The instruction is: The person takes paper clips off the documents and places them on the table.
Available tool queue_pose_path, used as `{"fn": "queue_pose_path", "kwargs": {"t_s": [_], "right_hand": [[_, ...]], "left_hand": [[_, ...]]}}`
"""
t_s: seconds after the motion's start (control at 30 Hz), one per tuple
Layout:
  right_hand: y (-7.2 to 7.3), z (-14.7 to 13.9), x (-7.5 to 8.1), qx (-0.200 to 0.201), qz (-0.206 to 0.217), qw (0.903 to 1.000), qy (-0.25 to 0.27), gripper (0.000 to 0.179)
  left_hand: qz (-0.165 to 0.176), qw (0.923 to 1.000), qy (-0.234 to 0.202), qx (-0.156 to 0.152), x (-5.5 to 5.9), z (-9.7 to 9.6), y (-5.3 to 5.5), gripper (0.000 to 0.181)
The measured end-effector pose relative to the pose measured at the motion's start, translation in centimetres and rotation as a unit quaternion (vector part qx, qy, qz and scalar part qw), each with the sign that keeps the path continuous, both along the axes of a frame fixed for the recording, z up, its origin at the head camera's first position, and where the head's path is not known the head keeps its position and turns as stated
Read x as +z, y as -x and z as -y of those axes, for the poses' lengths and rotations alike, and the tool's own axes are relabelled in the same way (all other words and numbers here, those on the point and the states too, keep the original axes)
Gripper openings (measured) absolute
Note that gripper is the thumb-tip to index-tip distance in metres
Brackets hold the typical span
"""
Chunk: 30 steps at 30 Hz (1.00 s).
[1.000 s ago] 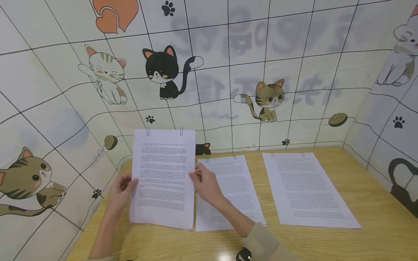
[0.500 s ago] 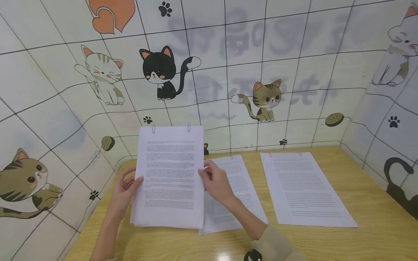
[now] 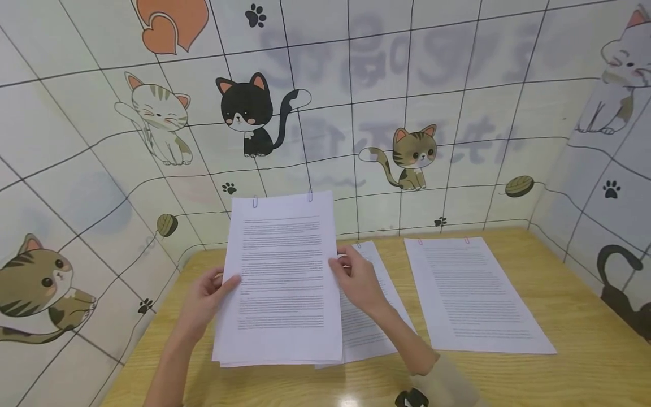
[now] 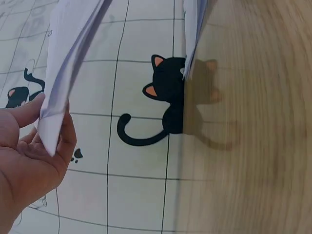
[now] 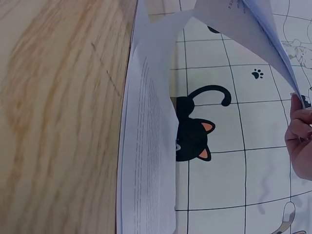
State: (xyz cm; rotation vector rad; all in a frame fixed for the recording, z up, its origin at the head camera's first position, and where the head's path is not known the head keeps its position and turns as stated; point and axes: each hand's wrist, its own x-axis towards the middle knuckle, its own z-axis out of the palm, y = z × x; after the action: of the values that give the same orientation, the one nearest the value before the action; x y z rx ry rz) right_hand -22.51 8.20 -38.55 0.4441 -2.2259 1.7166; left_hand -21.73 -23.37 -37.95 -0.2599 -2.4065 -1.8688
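A pale wood-grain table (image 3: 488, 381) spanned the bottom of the head view; a pink-clipped printed document (image 3: 480, 299) lay lower right, and a second printed document (image 3: 358, 328), partly hidden, lay lower centre.

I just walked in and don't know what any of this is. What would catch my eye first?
Probably the clipped stack of printed pages held up near the middle, the left hand and right hand at its sides. Behind it, a black-and-white cartoon cat stands out on the wall. Farther right, a document with pink clips lies on the wooden table.
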Motion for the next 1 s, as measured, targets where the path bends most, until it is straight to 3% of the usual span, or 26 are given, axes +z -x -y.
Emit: {"fn": "queue_pose_path", "kwargs": {"t_s": [0.2, 0.47, 0.6, 1.0], "right_hand": [[-0.1, -2.2, 0.1, 0.019, 0.032, 0.9991, 0.018, 0.019], [-0.6, -5.0, 0.1, 0.032, 0.053, 0.9980, -0.010, 0.021], [-0.8, -6.1, 0.1, 0.029, 0.057, 0.9978, -0.018, 0.023], [-1.1, -9.2, 0.9, -0.016, 0.054, 0.9957, -0.074, 0.019]], "left_hand": [[0.006, 0.9989, -0.010, -0.044, 0.4, -1.5, -0.1, 0.037], [0.000, 0.9942, -0.008, -0.107, 0.3, -3.2, -0.3, 0.038], [-0.009, 0.9898, -0.010, -0.142, 0.1, -4.1, -0.3, 0.040], [-0.021, 0.9797, -0.011, -0.199, -0.4, -6.5, 0.1, 0.036]]}}
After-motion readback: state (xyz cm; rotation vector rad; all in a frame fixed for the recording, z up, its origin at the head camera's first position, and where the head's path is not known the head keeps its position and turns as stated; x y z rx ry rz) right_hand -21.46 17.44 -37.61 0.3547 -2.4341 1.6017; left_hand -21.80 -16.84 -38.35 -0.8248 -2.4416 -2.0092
